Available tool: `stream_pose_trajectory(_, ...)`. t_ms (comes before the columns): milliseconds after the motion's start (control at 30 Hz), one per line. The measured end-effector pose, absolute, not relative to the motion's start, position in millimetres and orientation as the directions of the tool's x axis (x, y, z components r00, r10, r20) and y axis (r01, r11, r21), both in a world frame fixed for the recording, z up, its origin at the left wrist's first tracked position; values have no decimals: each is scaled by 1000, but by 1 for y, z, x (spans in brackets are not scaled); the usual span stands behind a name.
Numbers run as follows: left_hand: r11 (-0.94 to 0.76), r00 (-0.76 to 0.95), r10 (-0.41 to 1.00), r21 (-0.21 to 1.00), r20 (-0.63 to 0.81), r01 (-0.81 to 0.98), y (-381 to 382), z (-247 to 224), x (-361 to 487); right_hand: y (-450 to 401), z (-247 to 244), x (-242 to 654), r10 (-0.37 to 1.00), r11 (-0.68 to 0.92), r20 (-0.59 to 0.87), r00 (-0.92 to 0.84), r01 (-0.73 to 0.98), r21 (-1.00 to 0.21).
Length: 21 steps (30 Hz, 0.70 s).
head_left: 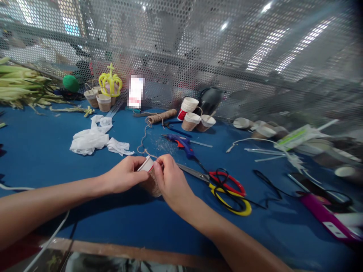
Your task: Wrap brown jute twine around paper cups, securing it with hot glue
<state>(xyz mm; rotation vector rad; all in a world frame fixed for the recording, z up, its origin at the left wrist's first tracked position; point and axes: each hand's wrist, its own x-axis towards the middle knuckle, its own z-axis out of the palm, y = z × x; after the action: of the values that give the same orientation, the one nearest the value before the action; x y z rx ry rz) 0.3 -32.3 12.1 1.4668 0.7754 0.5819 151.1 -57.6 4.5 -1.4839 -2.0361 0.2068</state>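
Observation:
My left hand (124,174) is closed on the rim of a small paper cup (145,166), which is tilted on its side above the blue table. Brown twine wraps the cup's lower part, while a white and red band shows near the rim. Thumb and fingers of my right hand (173,182) pinch the twine (145,136) at the side of the cup. That strand runs back to a twine roll (162,116). Just beyond my right hand lie a blue glue gun (183,143) and large scissors (227,185) with red and yellow handles.
Wrapped cups (191,121) stand at the back, with more at right and left. White crumpled fabric (89,141) lies left. A yellow crown-shaped piece (110,84), a lit phone (135,92) and a purple power strip (320,215) are around. Perforated metal (170,49) closes the back.

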Motion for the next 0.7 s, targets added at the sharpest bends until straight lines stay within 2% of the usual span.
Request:
stream_pose_trajectory(200,43,651,750,991,-115,125,-33,15,0,-57,5,151,896,370,397,-200,830,-417)
stream_pose_trajectory(333,-53,649,755,978,-93,202,-35,16,-1,-56,5,154,877,394,431,-212,830,-394)
stream_pose_trajectory(500,-91,640,759,954,-120,287,-36,18,-1,-54,9,160,831,487,501,-242,752,-445)
stream_pose_trajectory(700,-42,633,761,961,-146,272,-36,21,2,-56,15,161,785,577,560,-265,640,-506)
